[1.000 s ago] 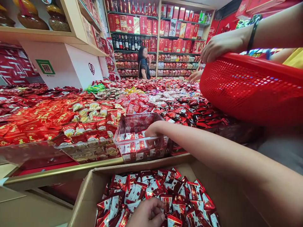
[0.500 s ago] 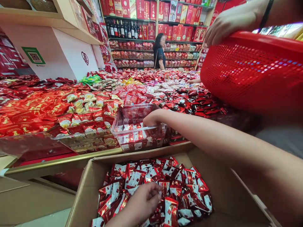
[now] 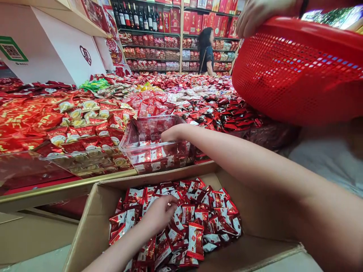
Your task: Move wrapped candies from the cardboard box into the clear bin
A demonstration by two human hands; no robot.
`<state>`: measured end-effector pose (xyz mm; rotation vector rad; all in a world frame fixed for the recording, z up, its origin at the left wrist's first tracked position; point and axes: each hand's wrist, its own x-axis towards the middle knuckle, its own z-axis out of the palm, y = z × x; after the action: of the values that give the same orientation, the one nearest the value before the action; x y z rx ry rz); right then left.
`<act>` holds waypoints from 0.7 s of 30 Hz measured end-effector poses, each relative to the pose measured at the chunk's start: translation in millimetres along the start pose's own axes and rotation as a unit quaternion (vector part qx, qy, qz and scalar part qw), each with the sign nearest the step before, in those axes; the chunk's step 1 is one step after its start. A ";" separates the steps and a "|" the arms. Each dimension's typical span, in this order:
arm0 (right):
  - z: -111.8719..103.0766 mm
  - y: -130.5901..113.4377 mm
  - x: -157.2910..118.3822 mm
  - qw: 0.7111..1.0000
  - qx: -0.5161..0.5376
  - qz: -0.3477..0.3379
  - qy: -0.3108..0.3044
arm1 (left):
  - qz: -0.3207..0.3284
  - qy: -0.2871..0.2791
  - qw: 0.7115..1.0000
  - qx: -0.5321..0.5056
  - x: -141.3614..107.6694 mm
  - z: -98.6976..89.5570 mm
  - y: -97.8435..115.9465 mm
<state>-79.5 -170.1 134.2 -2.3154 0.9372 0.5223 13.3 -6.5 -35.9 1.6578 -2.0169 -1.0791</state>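
Note:
A cardboard box (image 3: 95, 211) holds many red-and-white wrapped candies (image 3: 195, 240). My left hand (image 3: 160, 213) is over these candies, its fingers curled; what they hold, if anything, is hidden. Behind the box stands a clear plastic bin (image 3: 129, 145) with rows of similar packets inside. My right hand (image 3: 172, 134) reaches down into that bin, its fingers mostly hidden behind the wall and among the packets.
Another person's hand (image 3: 253, 17) grips a red perforated basket (image 3: 295, 71) above my right arm. Heaps of wrapped snacks (image 3: 93, 132) cover the counter. A person (image 3: 206, 56) stands near the back shelves.
My left hand has moved up and away across the candies in the box. My right hand remains inside the clear bin. The view has shifted, and the person at the back appears further right.

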 end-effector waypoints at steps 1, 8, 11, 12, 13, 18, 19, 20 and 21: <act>0.8 -0.4 0.5 1.000 -0.004 0.003 0.006 | 0.007 0.007 1.000 0.014 8.0 -1.2 3.3; 2.0 0.3 4.8 0.997 -0.018 -0.005 0.075 | 0.031 0.032 0.992 0.117 77.1 41.0 31.1; 1.8 -0.1 2.9 0.997 0.000 -0.009 0.072 | 0.015 0.050 0.988 0.146 96.7 63.8 40.6; 1.8 -0.5 2.2 0.998 0.008 -0.010 0.069 | 0.009 0.054 0.987 0.149 101.1 69.0 42.3; 2.0 -0.8 1.6 0.998 0.016 -0.012 0.066 | 0.003 0.055 0.987 0.150 104.4 72.8 43.2; 3.3 -0.7 3.1 0.997 0.050 -0.013 0.057 | 0.028 0.054 0.992 0.107 97.6 73.0 43.3; 3.6 -0.3 4.3 0.997 0.053 -0.011 0.059 | 0.048 0.059 0.993 0.090 90.3 69.0 44.0; 4.0 0.2 5.4 0.996 0.056 -0.009 0.063 | 0.069 0.064 0.993 0.071 80.9 63.4 45.3; 4.5 0.6 6.5 0.996 0.060 -0.007 0.067 | 0.091 0.069 0.992 0.051 69.7 55.8 47.4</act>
<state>-76.1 -170.8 127.0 -2.2686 0.9862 0.3007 -76.0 -50.2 -54.1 1.5162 -2.1157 -0.7901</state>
